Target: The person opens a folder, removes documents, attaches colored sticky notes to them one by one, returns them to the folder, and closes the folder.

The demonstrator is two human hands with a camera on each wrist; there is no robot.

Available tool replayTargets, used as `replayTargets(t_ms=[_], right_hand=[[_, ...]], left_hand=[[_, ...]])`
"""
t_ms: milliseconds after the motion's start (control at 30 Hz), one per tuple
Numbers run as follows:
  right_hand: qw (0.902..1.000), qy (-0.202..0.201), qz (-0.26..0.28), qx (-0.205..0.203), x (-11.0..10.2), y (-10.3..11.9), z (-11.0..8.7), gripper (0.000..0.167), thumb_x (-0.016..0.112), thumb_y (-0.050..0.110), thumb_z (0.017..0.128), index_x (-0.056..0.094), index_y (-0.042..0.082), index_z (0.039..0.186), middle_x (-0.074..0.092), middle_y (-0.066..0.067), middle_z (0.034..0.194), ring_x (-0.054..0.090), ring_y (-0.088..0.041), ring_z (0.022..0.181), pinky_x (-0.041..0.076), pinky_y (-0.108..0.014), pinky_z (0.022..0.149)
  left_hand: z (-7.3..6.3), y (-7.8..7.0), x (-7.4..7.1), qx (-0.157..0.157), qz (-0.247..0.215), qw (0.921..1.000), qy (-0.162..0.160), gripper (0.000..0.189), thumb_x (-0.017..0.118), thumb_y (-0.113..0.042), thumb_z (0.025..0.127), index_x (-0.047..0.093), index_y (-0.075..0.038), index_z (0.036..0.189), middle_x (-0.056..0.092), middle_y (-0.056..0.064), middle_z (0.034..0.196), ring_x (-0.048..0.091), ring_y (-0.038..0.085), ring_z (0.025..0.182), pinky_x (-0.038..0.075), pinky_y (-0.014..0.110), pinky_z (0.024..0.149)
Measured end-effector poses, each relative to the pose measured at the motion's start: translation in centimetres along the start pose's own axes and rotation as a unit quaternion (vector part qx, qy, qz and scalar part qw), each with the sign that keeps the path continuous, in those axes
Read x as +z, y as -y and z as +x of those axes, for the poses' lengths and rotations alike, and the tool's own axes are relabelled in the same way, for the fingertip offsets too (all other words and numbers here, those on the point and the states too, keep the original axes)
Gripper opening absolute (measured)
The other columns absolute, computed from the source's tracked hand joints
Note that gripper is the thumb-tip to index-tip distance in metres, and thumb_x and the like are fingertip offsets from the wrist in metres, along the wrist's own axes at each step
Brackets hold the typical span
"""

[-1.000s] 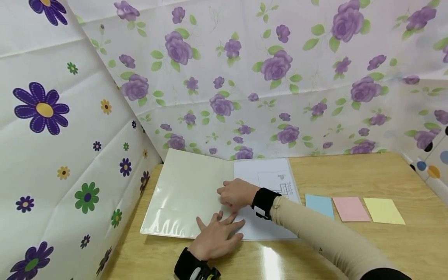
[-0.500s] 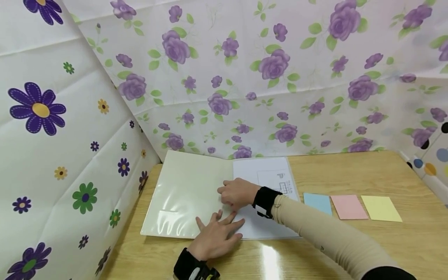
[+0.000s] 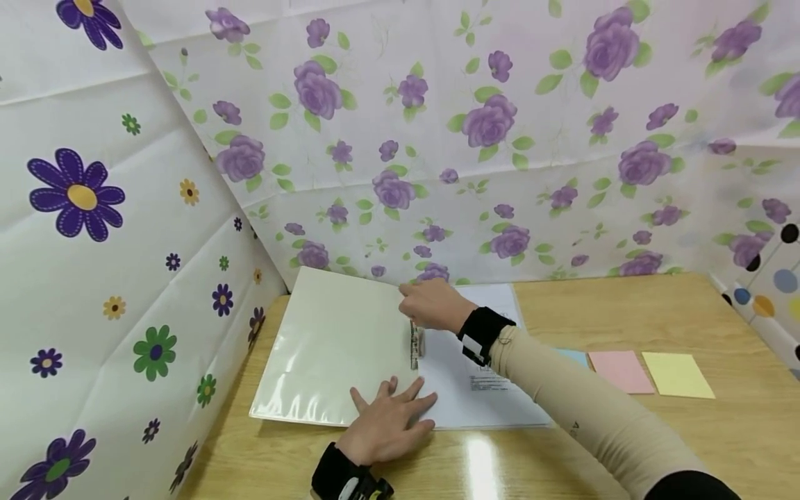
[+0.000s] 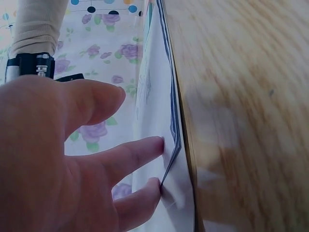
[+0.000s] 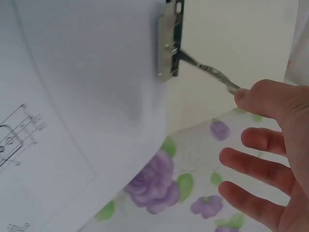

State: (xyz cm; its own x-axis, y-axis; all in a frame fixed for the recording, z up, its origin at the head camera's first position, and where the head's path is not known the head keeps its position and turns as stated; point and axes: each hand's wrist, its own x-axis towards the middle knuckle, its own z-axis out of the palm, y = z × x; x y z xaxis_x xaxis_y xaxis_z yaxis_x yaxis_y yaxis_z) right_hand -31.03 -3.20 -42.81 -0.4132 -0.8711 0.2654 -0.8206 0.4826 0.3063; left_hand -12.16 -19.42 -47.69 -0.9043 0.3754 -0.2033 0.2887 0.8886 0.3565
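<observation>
A white folder (image 3: 337,340) lies spread open on the wooden table, its bare cover to the left. On its right half sits a stack of white papers (image 3: 506,406) with printed drawings. Along the fold runs a metal clip (image 3: 414,347). In the right wrist view, the clip's lever (image 5: 212,71) stands raised away from its base, and my right hand (image 3: 437,305) holds the lever's end at the fingertips. My left hand (image 3: 387,423) rests with spread fingers on the folder's lower edge near the fold; in the left wrist view its fingertips (image 4: 157,145) touch the sheets.
To the right of the folder lie blue (image 3: 573,356), pink (image 3: 621,371) and yellow (image 3: 678,375) paper squares, the blue one partly behind the right sleeve (image 3: 581,417). A flowered cloth (image 3: 550,229) hangs behind the table, another on the left (image 3: 144,292).
My right hand has moved up and away along the fold, raising the clip's lever and uncovering the clip. My left hand has stayed in place.
</observation>
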Motion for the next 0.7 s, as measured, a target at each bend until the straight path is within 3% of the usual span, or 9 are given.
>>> replayTargets(t_ms=[100, 200, 333, 400, 700], right_hand=[[0.9997, 0.012, -0.009, 0.017, 1.1, -0.8, -0.6, 0.014, 0.079, 0.016, 0.106, 0.088, 0.025, 0.106, 0.073, -0.002, 0.103, 0.062, -0.014, 0.073, 0.045, -0.026, 0.057], [0.9948, 0.092, 0.014, 0.04, 1.8, -1.1, -1.1, 0.028, 0.075, 0.016, 0.108, 0.082, 0.021, 0.135, 0.076, -0.009, 0.131, 0.077, -0.026, 0.105, 0.065, -0.037, 0.076], [0.9695, 0.224, 0.052, 0.086, 1.9, -1.3, -1.8, 0.05, 0.066, 0.014, 0.112, 0.064, 0.024, 0.161, 0.062, -0.014, 0.162, 0.066, -0.039, 0.144, 0.066, -0.05, 0.102], [0.9587, 0.26, 0.061, 0.096, 1.7, -1.4, -2.1, 0.054, 0.064, 0.012, 0.113, 0.06, 0.027, 0.165, 0.059, -0.014, 0.165, 0.062, -0.04, 0.147, 0.066, -0.05, 0.103], [0.9545, 0.271, 0.067, 0.105, 1.0, -1.2, -2.4, 0.057, 0.067, 0.014, 0.111, 0.059, 0.028, 0.165, 0.058, -0.012, 0.167, 0.061, -0.038, 0.148, 0.066, -0.049, 0.101]], left_hand=[[-0.1, 0.1, 0.1, -0.004, 0.001, 1.0, 0.005, 0.059, 0.048, -0.062, 0.113, 0.063, -0.034, 0.162, 0.049, 0.003, 0.179, 0.038, 0.06, 0.166, 0.005, 0.11, 0.102], [-0.2, 0.1, 0.1, -0.004, 0.003, 1.0, 0.005, 0.058, 0.047, -0.062, 0.113, 0.063, -0.035, 0.162, 0.049, 0.003, 0.179, 0.038, 0.06, 0.165, 0.005, 0.11, 0.103], [0.0, 0.0, 0.2, 0.0, 0.008, 1.0, -0.001, 0.058, 0.047, -0.063, 0.113, 0.062, -0.035, 0.162, 0.048, 0.002, 0.179, 0.038, 0.06, 0.165, 0.006, 0.109, 0.104], [0.0, 0.0, 0.2, 0.0, 0.011, 0.9999, -0.003, 0.059, 0.048, -0.063, 0.113, 0.062, -0.036, 0.162, 0.048, 0.002, 0.179, 0.038, 0.06, 0.165, 0.006, 0.109, 0.104], [-0.2, -0.3, -0.1, -0.003, 0.013, 0.9999, -0.007, 0.058, 0.05, -0.062, 0.112, 0.063, -0.035, 0.162, 0.049, 0.002, 0.179, 0.04, 0.059, 0.165, 0.007, 0.109, 0.104]])
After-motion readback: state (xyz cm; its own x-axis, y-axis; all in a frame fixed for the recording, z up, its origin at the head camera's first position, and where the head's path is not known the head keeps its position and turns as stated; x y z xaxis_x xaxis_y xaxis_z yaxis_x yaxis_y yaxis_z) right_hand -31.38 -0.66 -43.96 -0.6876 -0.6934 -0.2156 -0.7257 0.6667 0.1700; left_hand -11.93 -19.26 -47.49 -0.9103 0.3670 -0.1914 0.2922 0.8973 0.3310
